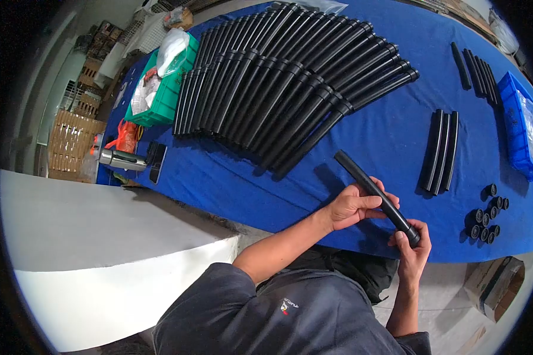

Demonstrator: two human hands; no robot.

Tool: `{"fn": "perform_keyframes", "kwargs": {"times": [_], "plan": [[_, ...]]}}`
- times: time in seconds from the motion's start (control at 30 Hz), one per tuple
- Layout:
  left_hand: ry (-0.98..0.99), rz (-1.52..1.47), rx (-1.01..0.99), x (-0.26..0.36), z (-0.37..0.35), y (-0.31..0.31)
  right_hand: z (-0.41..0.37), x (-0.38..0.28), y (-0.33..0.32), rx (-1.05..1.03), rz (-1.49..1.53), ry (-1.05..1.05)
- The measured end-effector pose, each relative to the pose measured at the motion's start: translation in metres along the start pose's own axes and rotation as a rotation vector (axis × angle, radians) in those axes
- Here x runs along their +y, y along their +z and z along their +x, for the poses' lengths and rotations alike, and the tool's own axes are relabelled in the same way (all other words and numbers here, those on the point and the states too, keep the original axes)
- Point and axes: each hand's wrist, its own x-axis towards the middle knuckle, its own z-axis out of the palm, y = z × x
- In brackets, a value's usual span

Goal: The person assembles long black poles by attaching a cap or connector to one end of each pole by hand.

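A black tube (376,192) is held slantwise over the front edge of the blue-covered table. My left hand (356,204) is closed around the middle of it, thumb on top. At the lower right end, my right hand (413,241) grips the tube by its wider black cap, with thumb and fingers on either side. Beyond my hands, a fan of many capped black tubes (266,89) lies in rows. Three uncapped black tubes (440,151) lie to the right. Several small round black caps (485,219) sit near the right front edge.
On the left stand a green crate (170,97) with bags, a metal flask (122,160) and a dark phone-like object (157,163). At the right are a blue bin (518,136) and several more black tubes (482,74). A cardboard box (496,287) is below the table.
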Motion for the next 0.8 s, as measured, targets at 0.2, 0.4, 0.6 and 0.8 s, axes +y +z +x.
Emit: {"fn": "perform_keyframes", "kwargs": {"times": [0.2, 0.4, 0.6, 0.8], "plan": [[0.015, -0.026, -0.021, -0.001, 0.001, -0.001, 0.003, 0.008, -0.002, 0.075, -0.558, -0.484], [-0.005, -0.008, -0.016, -0.001, 0.001, 0.0, 0.005, 0.005, -0.009, 0.029, -0.396, -0.26], [0.001, -0.003, -0.023, 0.0, 0.0, -0.001, 0.003, -0.004, -0.011, -0.031, -0.087, 0.078], [0.003, -0.01, -0.021, 0.002, 0.0, 0.004, 0.007, 0.004, -0.007, 0.03, -0.515, -0.425]]}}
